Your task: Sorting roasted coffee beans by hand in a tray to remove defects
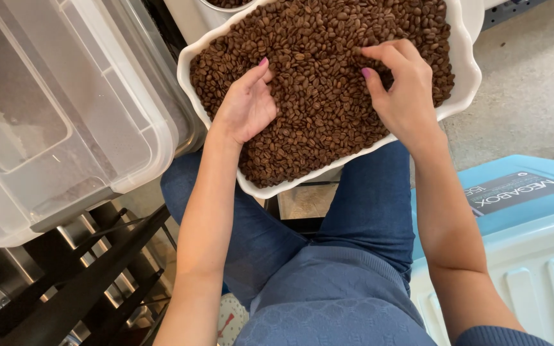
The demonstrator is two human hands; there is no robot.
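- Left hand (246, 106) lies cupped on the beans (315, 70), fingers loosely apart and bent, nothing pinched that shows.
- Right hand (400, 86) rests on the beans too, thumb and fingertips drawn near each other over the pile; whether a bean sits between them cannot be told.
- The beans, dark roasted coffee, fill the white tray (466, 90) from edge to edge; no sorted-out heap shows, so the picking through looks far from done.
- The tray rests across the person's knees.
- A clear lidded bin (65, 109) stands at the left; what is in it I cannot tell.
- A blue box (520, 256) stands at the right, shut.
- Another dish (226, 5) of beans peeks past the tray's top edge.
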